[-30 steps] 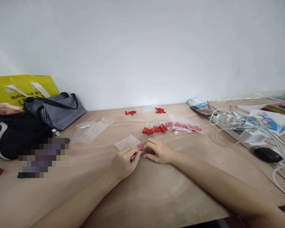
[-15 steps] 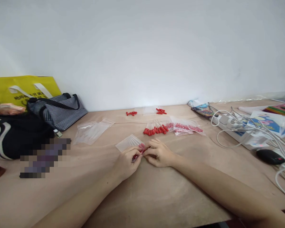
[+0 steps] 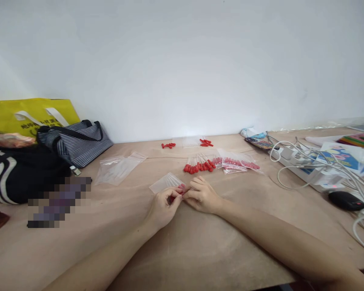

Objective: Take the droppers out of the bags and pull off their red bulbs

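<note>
The brown table (image 3: 200, 258) runs under both forearms. Well off to the left of the hands sit a black-and-white bag (image 3: 15, 173) and a striped bag (image 3: 79, 141); well to the right lies a tangle of white cables (image 3: 306, 161). Beyond the left hand (image 3: 164, 208) lie empty clear bags (image 3: 118, 167). Beyond the right hand (image 3: 203, 196) are filled packets (image 3: 239, 163) and, beside them, loose red-capped droppers (image 3: 198, 165). The hands meet fingertip to fingertip, both pinched narrow on the near end of a small clear bag (image 3: 166, 182) (red pieces show inside, just at the fingertips), which lies flat on the table and stretches away from them.
</note>
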